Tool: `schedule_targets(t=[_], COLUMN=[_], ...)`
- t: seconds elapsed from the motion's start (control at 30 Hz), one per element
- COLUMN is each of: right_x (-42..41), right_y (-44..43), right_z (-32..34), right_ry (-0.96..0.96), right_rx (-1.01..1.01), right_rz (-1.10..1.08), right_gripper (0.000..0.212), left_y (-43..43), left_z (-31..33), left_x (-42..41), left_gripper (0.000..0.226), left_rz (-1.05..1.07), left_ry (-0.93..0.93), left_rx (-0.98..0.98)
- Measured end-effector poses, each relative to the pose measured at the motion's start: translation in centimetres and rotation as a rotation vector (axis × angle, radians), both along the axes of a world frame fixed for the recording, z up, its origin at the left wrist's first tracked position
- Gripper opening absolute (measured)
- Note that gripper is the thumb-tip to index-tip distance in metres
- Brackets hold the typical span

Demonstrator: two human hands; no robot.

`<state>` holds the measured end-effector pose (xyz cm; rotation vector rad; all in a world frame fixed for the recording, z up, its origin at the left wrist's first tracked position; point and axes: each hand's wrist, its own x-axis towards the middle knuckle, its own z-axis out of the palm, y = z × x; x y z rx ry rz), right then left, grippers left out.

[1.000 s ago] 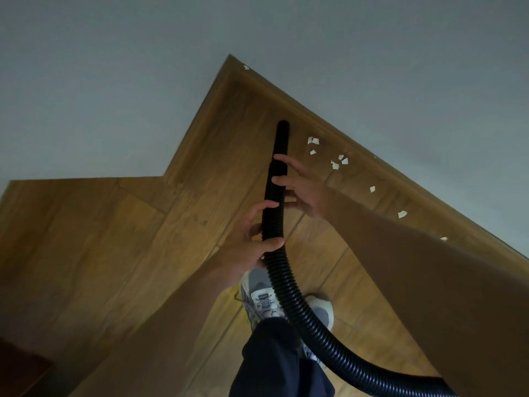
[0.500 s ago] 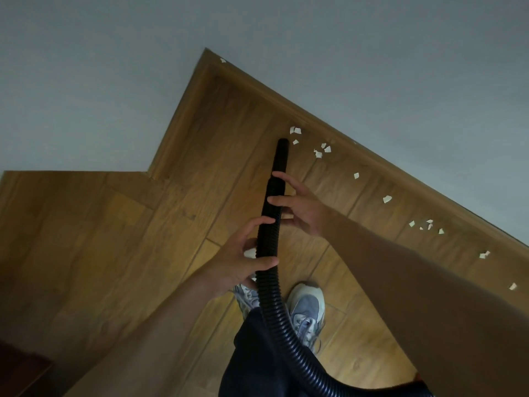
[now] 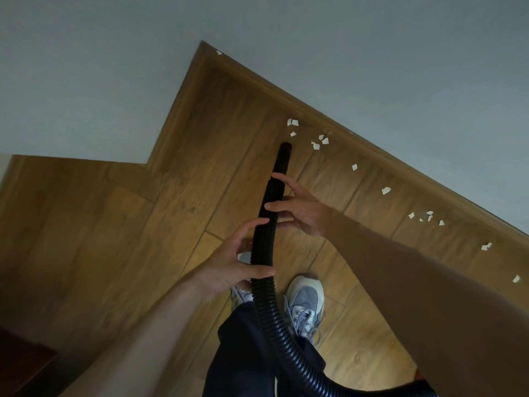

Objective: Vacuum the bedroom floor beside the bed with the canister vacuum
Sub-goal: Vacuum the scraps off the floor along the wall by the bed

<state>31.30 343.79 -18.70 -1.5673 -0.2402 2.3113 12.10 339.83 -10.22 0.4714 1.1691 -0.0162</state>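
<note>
Left hand (image 3: 229,267) grips hose (image 3: 266,308) pointing toward baseboard (image 3: 369,152).

One wide-angle camera is riding on the person's head, looking forward and steeply down along both forearms. It is sitting close to the left hand (image 3: 226,270) and right hand (image 3: 303,213), which are holding the hose (image 3: 262,247) mid-frame, with the shoes (image 3: 305,302) near and below. The view is tilting, so the wooden floor (image 3: 114,224) is running diagonally toward the far wall (image 3: 372,53) at top right.
</note>
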Motion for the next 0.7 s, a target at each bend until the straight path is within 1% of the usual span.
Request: schedule_targets(t=[0.17,0.27,0.47,0.7], right_x=[0.0,-0.3,-0.5,-0.5], right_y=[-0.4,-0.9,-1.0,0.0], right_z=[0.1,0.1,0.8,0.6], right_ry=[-0.093,-0.125,-0.088,-0.09], right_rx=[0.046,0.06,0.04,0.058], right_rz=[-0.041,-0.033,0.073,0.037], right_gripper=[0.078,0.082,0.096,0.097], left_y=[-1.1,-1.6,-2.1,-2.1], left_z=[0.8,0.9,1.0,1.1], left_x=[0.1,0.5,0.8,0.7], left_gripper=[0.087,0.086,0.087,0.094], left_rz=[0.004,0.019,0.008,0.056], left_ry=[-0.016,-0.013,-0.011,-0.03], left_rx=[-0.026,-0.042,-0.038,-0.031])
